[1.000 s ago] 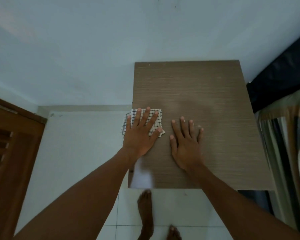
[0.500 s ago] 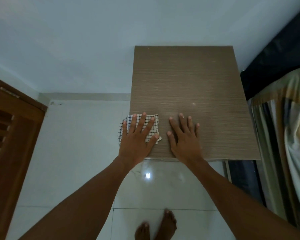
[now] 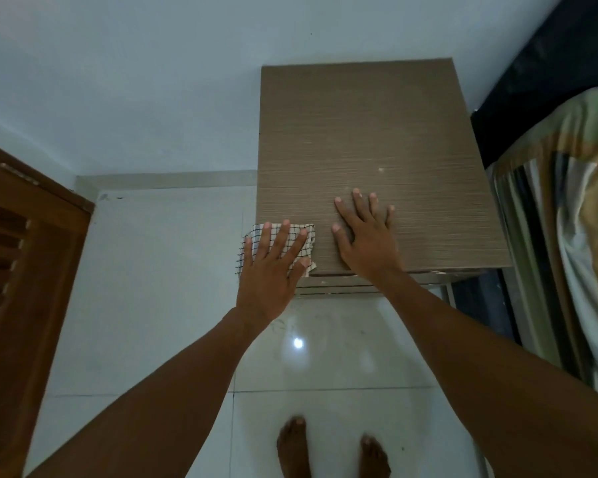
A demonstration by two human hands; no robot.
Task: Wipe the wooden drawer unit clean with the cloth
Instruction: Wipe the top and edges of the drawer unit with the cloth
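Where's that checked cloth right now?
Head view: the checked cloth lies on the near left corner of the wooden drawer unit, under the left hand, overhanging its side.

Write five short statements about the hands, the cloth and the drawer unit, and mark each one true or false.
1. The left hand lies flat, fingers spread, on the checked cloth on the drawer unit. True.
2. The cloth sits at the far right corner of the top. False: it is at the near left corner and hangs over the left edge.
3. The right hand rests flat on bare wood beside the cloth. True.
4. The right hand grips a spray bottle. False: it holds nothing.
5. A small pale speck shows on the top beyond the right hand. True.
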